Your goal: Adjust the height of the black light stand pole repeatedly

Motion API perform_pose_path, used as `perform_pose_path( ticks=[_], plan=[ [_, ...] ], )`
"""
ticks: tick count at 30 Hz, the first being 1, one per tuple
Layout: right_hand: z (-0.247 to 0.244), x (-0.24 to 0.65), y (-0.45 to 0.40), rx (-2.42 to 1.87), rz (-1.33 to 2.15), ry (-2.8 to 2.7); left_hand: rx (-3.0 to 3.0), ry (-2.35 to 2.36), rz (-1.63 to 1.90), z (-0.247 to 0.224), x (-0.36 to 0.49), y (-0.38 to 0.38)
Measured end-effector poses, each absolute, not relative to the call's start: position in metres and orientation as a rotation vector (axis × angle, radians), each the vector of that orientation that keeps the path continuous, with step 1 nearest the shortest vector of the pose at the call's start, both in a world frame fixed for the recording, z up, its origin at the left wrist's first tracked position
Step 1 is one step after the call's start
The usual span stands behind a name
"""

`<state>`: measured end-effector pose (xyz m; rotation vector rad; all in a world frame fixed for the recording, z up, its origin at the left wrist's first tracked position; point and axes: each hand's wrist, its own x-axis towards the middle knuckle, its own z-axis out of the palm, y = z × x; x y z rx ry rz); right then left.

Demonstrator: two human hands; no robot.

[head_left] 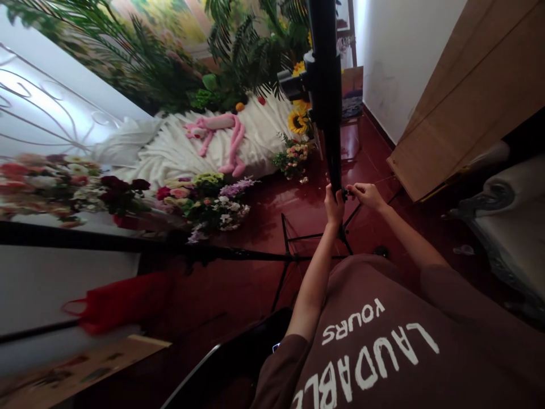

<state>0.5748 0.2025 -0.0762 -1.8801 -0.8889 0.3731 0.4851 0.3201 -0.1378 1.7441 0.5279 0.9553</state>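
Observation:
A tall black light stand (327, 85) rises upright in front of me, its splayed legs on the dark red floor. Low on its pole, my left hand (335, 209) is wrapped round the shaft. My right hand (368, 195) pinches a small black knob (345, 193) on the side of the stand, right beside the left hand. The fingertips cover most of that knob. Higher up, a larger black clamp knob (293, 85) sticks out to the left of the pole.
A second black pole (238, 254) crosses at the left. Behind it lie artificial flowers (213, 201) and a white-draped platform (264, 136) with a pink plush toy (219, 122). A brown board (464, 102) leans at the right. A red bag (119, 301) sits lower left.

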Motion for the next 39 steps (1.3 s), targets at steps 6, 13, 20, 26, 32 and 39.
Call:
perform_pose_path(
  ticks=[6,13,20,26,32,39],
  plan=[
    [-0.081,0.578,0.215,-1.746,0.752,-0.666,1.759,0.522,0.956,-0.137,0.485,0.321],
    [-0.07,0.57,0.221,-1.336,1.311,-0.34,1.764,0.545,0.948,-0.139,0.486,0.324],
    [-0.083,0.57,0.196,-1.817,0.578,-0.795,1.74,0.519,0.947,-0.139,0.485,0.323],
    [-0.09,0.583,0.192,-1.975,0.227,-1.18,1.737,0.498,0.921,-0.137,0.482,0.323],
    [-0.087,0.587,0.207,-2.094,0.177,-1.125,1.733,0.524,0.919,-0.134,0.48,0.323],
    [-0.064,0.584,0.216,-1.919,0.88,-0.684,1.744,0.565,0.919,-0.125,0.476,0.321]
  ],
)
